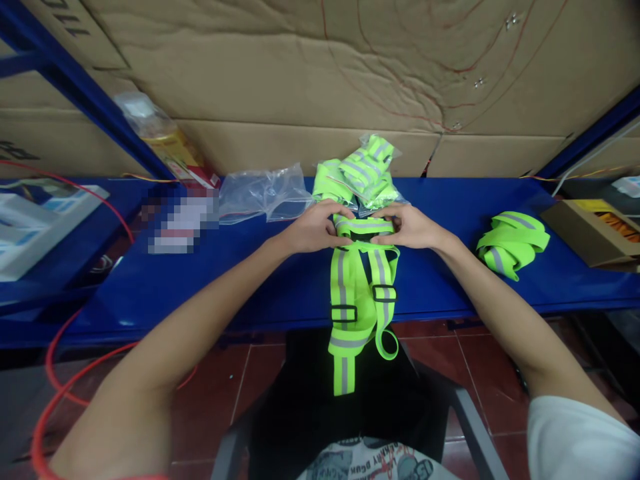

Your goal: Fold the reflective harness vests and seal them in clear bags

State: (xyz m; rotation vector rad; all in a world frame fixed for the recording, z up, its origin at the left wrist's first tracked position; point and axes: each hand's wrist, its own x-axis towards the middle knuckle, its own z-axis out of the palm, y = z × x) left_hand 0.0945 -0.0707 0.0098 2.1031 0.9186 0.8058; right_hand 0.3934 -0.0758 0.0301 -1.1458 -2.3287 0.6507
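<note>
A neon-yellow reflective strap vest (356, 293) with grey stripes and black buckles hangs over the front edge of the blue shelf (250, 280). My left hand (314, 227) and my right hand (407, 227) each grip its top band, fingers curled around it. Right behind my hands lies a pile of folded vests in clear bags (363, 172).
Another loose neon vest (510, 243) lies to the right. Empty clear plastic bags (265, 193) and a bagged bottle (160, 133) sit at the left. An open cardboard box (593, 230) stands far right, white boxes (35, 220) far left. Cardboard lines the back wall; red cable trails below.
</note>
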